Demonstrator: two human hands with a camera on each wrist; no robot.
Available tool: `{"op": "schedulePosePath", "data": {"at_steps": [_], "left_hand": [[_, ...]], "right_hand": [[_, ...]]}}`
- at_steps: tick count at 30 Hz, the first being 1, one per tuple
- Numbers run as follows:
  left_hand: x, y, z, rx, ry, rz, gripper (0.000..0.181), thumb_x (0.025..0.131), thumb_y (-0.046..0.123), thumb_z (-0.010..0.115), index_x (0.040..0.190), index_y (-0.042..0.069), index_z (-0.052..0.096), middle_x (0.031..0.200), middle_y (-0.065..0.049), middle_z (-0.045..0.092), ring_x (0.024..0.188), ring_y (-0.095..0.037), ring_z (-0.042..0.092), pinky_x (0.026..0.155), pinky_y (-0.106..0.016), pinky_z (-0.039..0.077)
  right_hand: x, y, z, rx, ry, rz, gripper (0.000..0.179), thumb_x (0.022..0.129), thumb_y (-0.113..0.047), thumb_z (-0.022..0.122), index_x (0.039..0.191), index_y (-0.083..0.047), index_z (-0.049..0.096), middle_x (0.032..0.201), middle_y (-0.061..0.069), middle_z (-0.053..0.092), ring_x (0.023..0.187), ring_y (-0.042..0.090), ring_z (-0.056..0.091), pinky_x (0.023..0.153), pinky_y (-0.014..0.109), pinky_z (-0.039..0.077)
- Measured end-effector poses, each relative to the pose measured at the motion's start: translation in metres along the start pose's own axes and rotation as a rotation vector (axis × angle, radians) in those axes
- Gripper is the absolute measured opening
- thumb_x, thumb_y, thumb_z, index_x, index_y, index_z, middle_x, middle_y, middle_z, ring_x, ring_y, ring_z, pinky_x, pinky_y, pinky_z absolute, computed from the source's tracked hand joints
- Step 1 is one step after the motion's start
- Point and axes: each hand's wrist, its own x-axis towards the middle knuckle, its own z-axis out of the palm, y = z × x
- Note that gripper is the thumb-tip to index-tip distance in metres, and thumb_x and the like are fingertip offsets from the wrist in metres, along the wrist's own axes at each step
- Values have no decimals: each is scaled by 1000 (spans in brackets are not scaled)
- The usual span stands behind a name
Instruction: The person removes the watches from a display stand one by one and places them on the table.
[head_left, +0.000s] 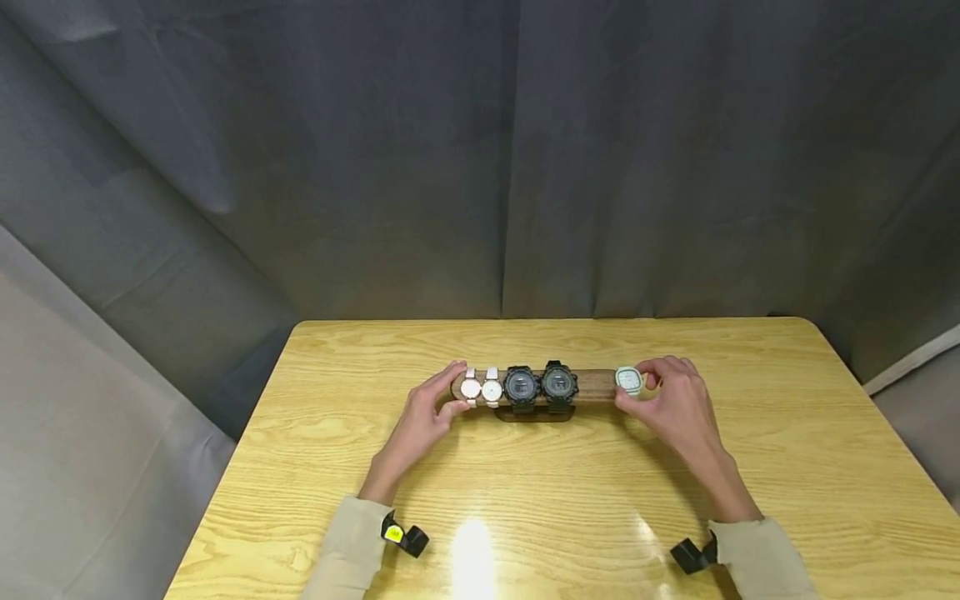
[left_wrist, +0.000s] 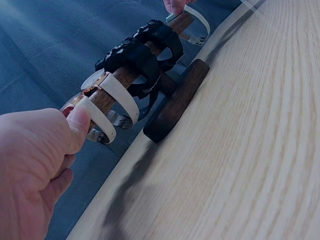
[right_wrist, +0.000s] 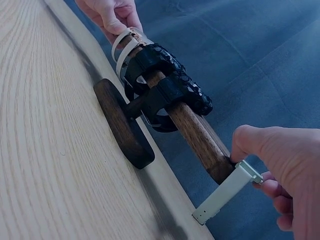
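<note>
A dark wooden watch stand (head_left: 597, 385) has a horizontal bar on a short post. Two white-strapped watches (head_left: 491, 390) sit at its left end, beside two bulky black digital watches (head_left: 558, 383) near the middle. My left hand (head_left: 424, 414) grips the bar's left end, its thumb against the outermost white strap in the left wrist view. At the other end my right hand (head_left: 681, 408) pinches a pale green watch (right_wrist: 227, 189) by its case. Its closed strap loop hangs at the tip of the bar.
The stand's dark oval base (right_wrist: 122, 125) rests on the light wood-grain table (head_left: 525, 483). Behind the table's far edge hangs a grey curtain (head_left: 420, 208). Black wrist cameras (head_left: 693, 557) stick out from both cuffs.
</note>
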Motion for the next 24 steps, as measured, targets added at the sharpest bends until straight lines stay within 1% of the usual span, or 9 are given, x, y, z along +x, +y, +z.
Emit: {"op": "schedulePosePath", "data": {"at_steps": [4,8,11,14,19,21,24], "left_hand": [[-2,0,0,-4,2,-13,62,95,7,74,153,13,53,158,-12,50,149,-29,43,123,-44,34],[-3,-1,0,-13,3,-8,64,95,6,74,154,12,52,158,-16,49,149,-33,43,121,-48,35],[-4,-1,0,-8,0,-2,63,95,7,74,154,12,52,158,-17,49,148,-33,43,121,-48,35],[-3,-1,0,-1,-3,2,63,95,7,74,154,11,52,158,-17,49,149,-32,43,122,-47,35],[-1,-1,0,3,-10,2,63,96,9,74,154,12,51,159,-13,48,149,-31,42,122,-45,34],[0,0,-1,4,-17,-7,63,97,9,73,155,14,51,160,-10,47,150,-29,41,123,-44,33],[0,0,-1,6,-20,-15,62,97,9,73,155,14,51,160,-10,47,150,-28,41,123,-43,33]], "right_hand": [[0,0,1,-6,-14,5,33,75,-21,87,94,-1,70,78,6,55,83,26,49,70,38,38],[-1,0,1,-11,-19,9,33,75,-22,87,94,-2,69,78,5,55,83,25,49,68,37,38],[-2,0,1,-11,-18,7,33,75,-22,87,94,-2,70,78,5,55,83,25,49,68,37,38],[-2,0,1,-14,-17,2,33,75,-22,87,94,-1,70,78,6,56,82,25,49,68,38,39],[-1,1,0,-16,-9,-5,33,75,-21,87,94,-1,70,77,6,56,83,27,50,69,38,39],[0,1,0,-15,-4,-6,33,75,-21,87,93,-1,70,77,6,56,83,27,50,69,39,39],[0,1,-1,-16,0,-10,33,75,-21,87,93,-1,70,77,6,55,82,27,50,69,39,39]]}}
